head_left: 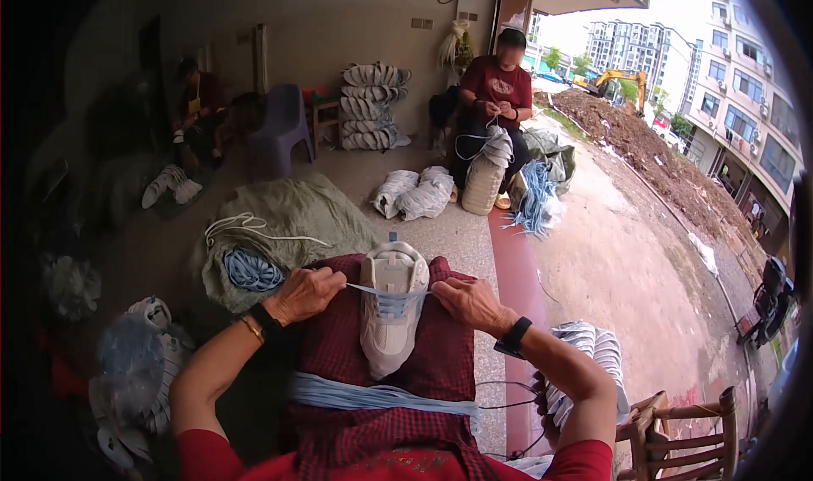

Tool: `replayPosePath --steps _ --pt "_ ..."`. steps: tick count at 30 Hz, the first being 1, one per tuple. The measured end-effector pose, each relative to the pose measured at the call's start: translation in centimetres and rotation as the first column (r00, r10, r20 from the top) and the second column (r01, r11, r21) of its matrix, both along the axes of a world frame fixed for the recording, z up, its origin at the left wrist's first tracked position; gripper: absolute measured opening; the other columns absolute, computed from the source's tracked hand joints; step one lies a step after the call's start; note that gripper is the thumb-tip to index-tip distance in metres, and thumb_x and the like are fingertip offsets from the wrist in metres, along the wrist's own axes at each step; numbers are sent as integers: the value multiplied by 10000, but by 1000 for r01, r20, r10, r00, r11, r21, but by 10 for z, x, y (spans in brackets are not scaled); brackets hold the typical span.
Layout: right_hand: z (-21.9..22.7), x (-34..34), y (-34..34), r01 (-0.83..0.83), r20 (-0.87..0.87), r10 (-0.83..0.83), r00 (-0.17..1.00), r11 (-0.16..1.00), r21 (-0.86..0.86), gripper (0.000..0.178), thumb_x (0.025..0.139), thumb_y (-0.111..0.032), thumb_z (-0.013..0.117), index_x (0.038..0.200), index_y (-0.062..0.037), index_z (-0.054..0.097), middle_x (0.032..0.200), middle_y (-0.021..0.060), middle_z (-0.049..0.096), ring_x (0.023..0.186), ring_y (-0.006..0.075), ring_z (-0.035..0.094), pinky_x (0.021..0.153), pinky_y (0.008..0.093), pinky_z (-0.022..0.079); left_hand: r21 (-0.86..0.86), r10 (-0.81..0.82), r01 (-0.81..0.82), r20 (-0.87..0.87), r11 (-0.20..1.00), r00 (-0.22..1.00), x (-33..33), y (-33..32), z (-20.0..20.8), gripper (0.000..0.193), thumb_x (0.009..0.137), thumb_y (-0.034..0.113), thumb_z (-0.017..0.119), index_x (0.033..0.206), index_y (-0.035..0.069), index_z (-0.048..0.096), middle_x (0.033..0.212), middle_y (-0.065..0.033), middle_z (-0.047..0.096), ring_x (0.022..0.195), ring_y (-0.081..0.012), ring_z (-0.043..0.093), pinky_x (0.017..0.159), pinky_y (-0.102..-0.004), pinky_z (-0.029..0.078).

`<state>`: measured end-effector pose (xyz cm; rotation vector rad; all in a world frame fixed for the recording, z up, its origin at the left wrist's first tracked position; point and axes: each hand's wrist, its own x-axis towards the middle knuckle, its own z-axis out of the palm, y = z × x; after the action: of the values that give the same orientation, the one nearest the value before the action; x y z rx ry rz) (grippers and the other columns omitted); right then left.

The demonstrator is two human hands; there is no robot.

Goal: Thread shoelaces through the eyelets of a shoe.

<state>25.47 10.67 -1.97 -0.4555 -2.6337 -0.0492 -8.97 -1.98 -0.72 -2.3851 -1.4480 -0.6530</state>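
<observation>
A white and beige sneaker (389, 337) rests on my lap, its toe toward me, on a dark red checked apron (334, 345). Light blue shoelace (389, 296) runs through its lower eyelets, and both loose ends stretch out sideways. My left hand (306, 293) is closed on one end, left of the shoe. On the other side my right hand (470, 301) pinches the opposite end, so the lace is taut. Across my thighs, nearer to me, lies a bundle of light blue shoelaces (381, 395).
A green woven sack (296, 206) with coiled blue laces (252, 269) lies left ahead. White shoes (584, 345) are stacked by my right elbow. A wooden chair (686, 434) stands at lower right. Ahead, a seated person (500, 83) handles laces beside more shoes; another person sits far left.
</observation>
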Motion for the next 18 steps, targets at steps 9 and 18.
replayPosePath --steps 9,18 --pt "46 129 23 282 -38 -280 959 952 117 76 911 -122 605 964 -95 557 814 100 611 687 348 633 570 447 486 172 355 -336 -99 926 929 -121 -88 56 50 919 146 603 955 121 579 847 -110 581 729 -368 643 588 -465 512" --pt "92 287 20 696 -145 -687 712 664 274 63 923 -111 590 931 -58 558 799 158 600 729 384 618 608 453 482 390 532 -516 76 763 844 -232 -177 98 128 984 64 512 1058 3 597 986 -206 625 908 -444 616 720 -512 494"
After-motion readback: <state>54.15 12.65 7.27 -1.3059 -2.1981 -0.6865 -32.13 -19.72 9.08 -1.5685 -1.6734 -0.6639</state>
